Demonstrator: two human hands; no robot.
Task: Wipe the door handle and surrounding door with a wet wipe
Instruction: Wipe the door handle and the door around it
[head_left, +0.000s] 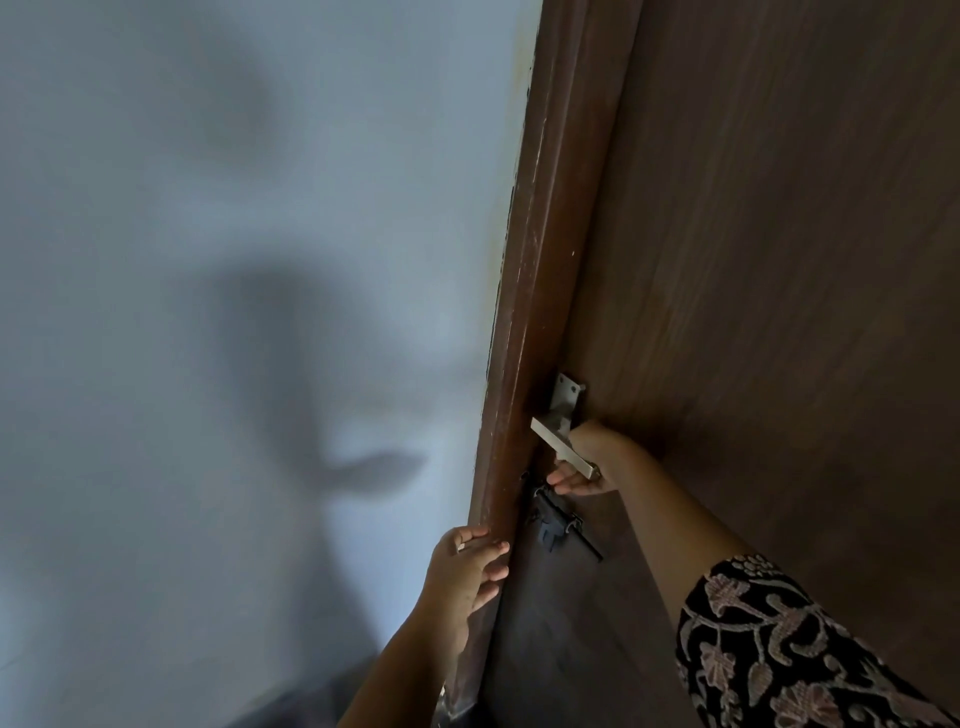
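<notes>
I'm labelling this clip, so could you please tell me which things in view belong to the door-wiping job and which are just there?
Part of the job:
- silver lever door handle, with the right hand on it
- brown wooden door
- left hand resting on the door edge

No wet wipe is visible in either hand.

Just there:
- dark sliding bolt latch below the handle
- pale wall
- patterned sleeve

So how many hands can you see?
2. The right hand grips the door handle. The left hand rests lower down on the door frame. No wipe shows.
</notes>
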